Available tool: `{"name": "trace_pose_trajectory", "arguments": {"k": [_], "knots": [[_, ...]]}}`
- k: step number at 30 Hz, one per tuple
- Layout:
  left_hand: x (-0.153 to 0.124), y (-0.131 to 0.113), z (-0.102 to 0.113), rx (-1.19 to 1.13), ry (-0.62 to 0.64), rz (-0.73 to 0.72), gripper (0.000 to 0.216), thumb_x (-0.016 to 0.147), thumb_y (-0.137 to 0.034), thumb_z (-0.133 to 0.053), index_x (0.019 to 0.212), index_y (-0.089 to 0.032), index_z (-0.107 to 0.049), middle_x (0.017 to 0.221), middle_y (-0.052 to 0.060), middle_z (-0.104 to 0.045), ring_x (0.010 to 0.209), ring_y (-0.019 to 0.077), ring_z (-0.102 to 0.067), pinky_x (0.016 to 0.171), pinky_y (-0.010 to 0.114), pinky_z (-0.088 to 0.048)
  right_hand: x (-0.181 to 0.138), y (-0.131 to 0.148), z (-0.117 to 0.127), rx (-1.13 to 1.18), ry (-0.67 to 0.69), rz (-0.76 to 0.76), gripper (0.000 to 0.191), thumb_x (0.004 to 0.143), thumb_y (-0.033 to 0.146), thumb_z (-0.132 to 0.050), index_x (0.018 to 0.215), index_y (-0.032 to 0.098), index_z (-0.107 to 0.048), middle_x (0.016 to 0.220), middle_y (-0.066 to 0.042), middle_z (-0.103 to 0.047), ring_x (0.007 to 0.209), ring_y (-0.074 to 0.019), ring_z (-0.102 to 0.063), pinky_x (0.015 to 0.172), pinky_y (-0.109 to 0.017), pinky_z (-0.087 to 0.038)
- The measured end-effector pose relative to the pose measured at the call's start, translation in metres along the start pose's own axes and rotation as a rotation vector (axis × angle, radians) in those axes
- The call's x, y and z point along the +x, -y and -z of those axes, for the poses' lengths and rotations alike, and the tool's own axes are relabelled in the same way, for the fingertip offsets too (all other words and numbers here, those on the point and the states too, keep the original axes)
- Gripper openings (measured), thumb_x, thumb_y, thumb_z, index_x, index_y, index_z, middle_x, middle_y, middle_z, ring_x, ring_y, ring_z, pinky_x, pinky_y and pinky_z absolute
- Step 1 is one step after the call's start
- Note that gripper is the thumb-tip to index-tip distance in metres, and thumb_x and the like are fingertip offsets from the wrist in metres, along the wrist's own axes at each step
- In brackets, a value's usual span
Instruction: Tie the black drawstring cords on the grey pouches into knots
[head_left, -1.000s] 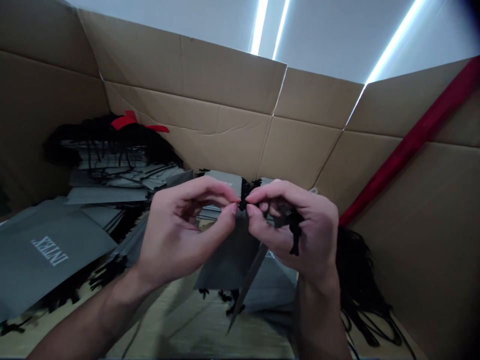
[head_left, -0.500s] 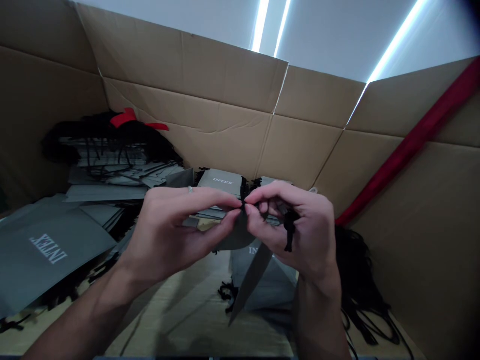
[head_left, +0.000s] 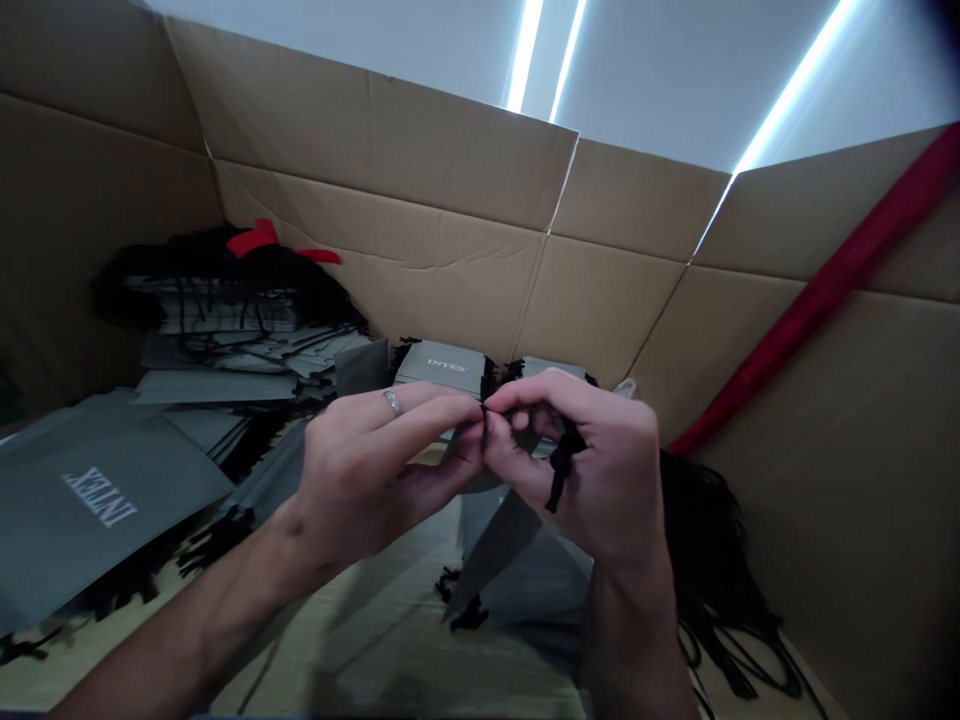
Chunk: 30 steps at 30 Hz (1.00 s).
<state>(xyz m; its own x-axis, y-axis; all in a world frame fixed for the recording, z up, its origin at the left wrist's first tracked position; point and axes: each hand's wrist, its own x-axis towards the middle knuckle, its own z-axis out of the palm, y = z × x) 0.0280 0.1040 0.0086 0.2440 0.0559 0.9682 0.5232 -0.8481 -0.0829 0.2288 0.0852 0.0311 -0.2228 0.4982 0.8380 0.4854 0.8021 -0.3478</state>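
Observation:
Before me a grey drawstring pouch (head_left: 495, 550) hangs edge-on, its top held up between both hands. My left hand (head_left: 382, 470), with a ring on one finger, pinches with thumb and forefinger at a small dark bit of the pouch's black cord. Right against those fingertips, my right hand (head_left: 600, 470) pinches the same spot. A knotted black cord end (head_left: 559, 475) dangles from the right palm. What exactly lies between the fingertips is mostly hidden. Below the held pouch, more grey pouches (head_left: 540, 590) lie on the table (head_left: 397, 620).
Stacks of grey pouches marked INTEX (head_left: 446, 365) stand at the back. A larger pile of pouches (head_left: 112, 490) lies at left, with black cords (head_left: 180, 265) heaped behind. More black cords (head_left: 705, 550) lie at right. Cardboard walls (head_left: 435, 230) enclose the table; a red strip (head_left: 817, 290) crosses the right one.
My left wrist has turned slightly and its hand shifted a little right. The pouch's lower end has swung left. Both hands still pinch at the same place.

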Motion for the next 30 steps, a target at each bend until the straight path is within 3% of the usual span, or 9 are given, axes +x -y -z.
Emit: {"name": "trace_pose_trajectory", "arguments": {"k": [12,21,23,26,30], "knots": [[0.0008,0.0074,0.0025,-0.225,0.047,0.167,0.019,0.088,-0.011,-0.085,0.098,-0.025,-0.077,0.086,-0.004,-0.081,0.065,0.0116,-0.071,0.062,0.028,-0.058,0.0016,-0.0045,0.0013,0.036,0.052,0.05,0.014,0.09,0.009,-0.077,0.099,0.019,-0.081,0.087,0.001,-0.077,0.075,-0.0116,-0.068,0.075,-0.025,-0.056],[0.004,0.0086,0.0071,-0.584,0.099,0.37,0.023,0.081,-0.002,-0.08,0.093,-0.022,-0.079,0.086,0.0,-0.082,0.073,0.0163,-0.077,0.068,0.025,-0.067,0.0054,-0.0053,0.003,0.169,0.074,-0.013,0.013,0.085,0.008,-0.077,0.092,0.02,-0.079,0.081,0.004,-0.078,0.066,-0.0092,-0.065,0.062,-0.023,-0.051],[0.004,0.0093,0.0075,-0.513,0.119,0.355,0.023,0.083,-0.004,-0.08,0.095,-0.024,-0.078,0.087,-0.002,-0.083,0.072,0.0151,-0.077,0.068,0.024,-0.066,0.0052,-0.0057,0.0039,0.137,0.083,-0.012,0.015,0.085,0.008,-0.077,0.094,0.02,-0.079,0.083,0.004,-0.078,0.066,-0.0096,-0.066,0.062,-0.023,-0.05],[0.0034,0.0085,0.0079,-0.294,0.148,0.225,0.022,0.087,-0.009,-0.082,0.101,-0.026,-0.077,0.088,-0.004,-0.083,0.067,0.0134,-0.076,0.062,0.025,-0.061,0.0042,-0.0067,0.0058,0.038,0.099,0.011,0.018,0.086,0.008,-0.076,0.099,0.021,-0.08,0.087,0.002,-0.079,0.071,-0.0119,-0.068,0.067,-0.025,-0.052],[0.0021,0.0056,0.0053,-0.105,0.143,0.076,0.019,0.096,-0.01,-0.077,0.108,-0.026,-0.074,0.093,-0.001,-0.085,0.072,0.0152,-0.08,0.066,0.026,-0.064,0.0028,-0.006,0.0064,-0.038,0.123,0.046,0.017,0.089,0.009,-0.075,0.101,0.02,-0.078,0.09,0.0,-0.079,0.078,-0.0144,-0.07,0.073,-0.027,-0.055]]}}
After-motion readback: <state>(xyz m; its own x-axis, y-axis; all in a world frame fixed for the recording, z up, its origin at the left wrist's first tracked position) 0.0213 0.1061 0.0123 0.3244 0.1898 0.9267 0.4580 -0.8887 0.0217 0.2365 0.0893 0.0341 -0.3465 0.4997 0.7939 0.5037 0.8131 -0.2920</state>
